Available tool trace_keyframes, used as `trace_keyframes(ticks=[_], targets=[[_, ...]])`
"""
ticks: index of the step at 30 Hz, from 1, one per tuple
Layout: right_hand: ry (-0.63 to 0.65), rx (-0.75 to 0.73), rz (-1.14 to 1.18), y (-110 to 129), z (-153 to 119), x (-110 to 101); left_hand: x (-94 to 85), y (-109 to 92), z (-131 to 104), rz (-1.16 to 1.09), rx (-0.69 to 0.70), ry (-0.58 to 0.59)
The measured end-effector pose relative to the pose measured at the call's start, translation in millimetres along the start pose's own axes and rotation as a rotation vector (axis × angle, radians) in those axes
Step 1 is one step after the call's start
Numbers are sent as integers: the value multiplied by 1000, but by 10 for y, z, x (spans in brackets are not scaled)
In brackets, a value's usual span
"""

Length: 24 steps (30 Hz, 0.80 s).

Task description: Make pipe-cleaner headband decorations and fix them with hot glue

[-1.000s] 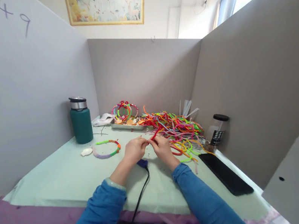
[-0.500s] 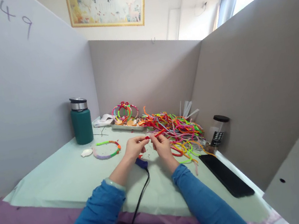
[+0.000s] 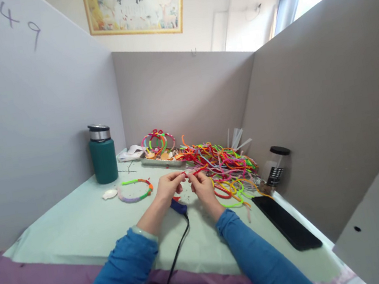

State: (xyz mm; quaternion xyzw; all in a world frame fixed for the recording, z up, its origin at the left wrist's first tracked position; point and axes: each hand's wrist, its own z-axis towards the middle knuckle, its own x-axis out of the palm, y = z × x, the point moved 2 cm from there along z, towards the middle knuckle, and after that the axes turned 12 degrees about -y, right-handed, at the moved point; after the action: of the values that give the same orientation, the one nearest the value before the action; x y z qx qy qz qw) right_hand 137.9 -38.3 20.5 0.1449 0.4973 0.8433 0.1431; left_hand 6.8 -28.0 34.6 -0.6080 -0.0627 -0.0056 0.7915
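Between my two hands, over the middle of the table, is a red pipe cleaner [image 3: 200, 170]. My left hand [image 3: 169, 187] pinches one end of it between thumb and forefinger. Close beside it, my right hand [image 3: 202, 187] grips the same red strand, whose tail sticks out to the right past the fingers. Below my left hand lies a blue-handled tool [image 3: 178, 207] on a black cord; its front part is mostly hidden. To the left rests a ring wound in green, orange and lilac pipe cleaners [image 3: 137, 198], with a gap on its right side.
A heap of coloured pipe cleaners [image 3: 219, 158] lies behind my right hand, next to a metal tray [image 3: 162, 161] with finished-looking rings. A green bottle [image 3: 103, 156] stands at left. On the right are a black-lidded jar [image 3: 277, 166] and a black flat slab [image 3: 286, 222]. Grey partitions enclose the table.
Both hands have shifted very slightly to the left, still close together on the red pipe cleaner. Less red shows between the fingertips. The things on the table have stayed put.
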Motion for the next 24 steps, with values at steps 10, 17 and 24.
trace_keyframes(ticks=[10,17,24], targets=[[15,-413,-259,68,29,-104,-8,-103,-63,817,537,69],[133,-283,-228,20,57,-115,-5,-88,-93,988,572,72],[46,67,81,-46,120,-98,12,-96,-59,358,61,53]])
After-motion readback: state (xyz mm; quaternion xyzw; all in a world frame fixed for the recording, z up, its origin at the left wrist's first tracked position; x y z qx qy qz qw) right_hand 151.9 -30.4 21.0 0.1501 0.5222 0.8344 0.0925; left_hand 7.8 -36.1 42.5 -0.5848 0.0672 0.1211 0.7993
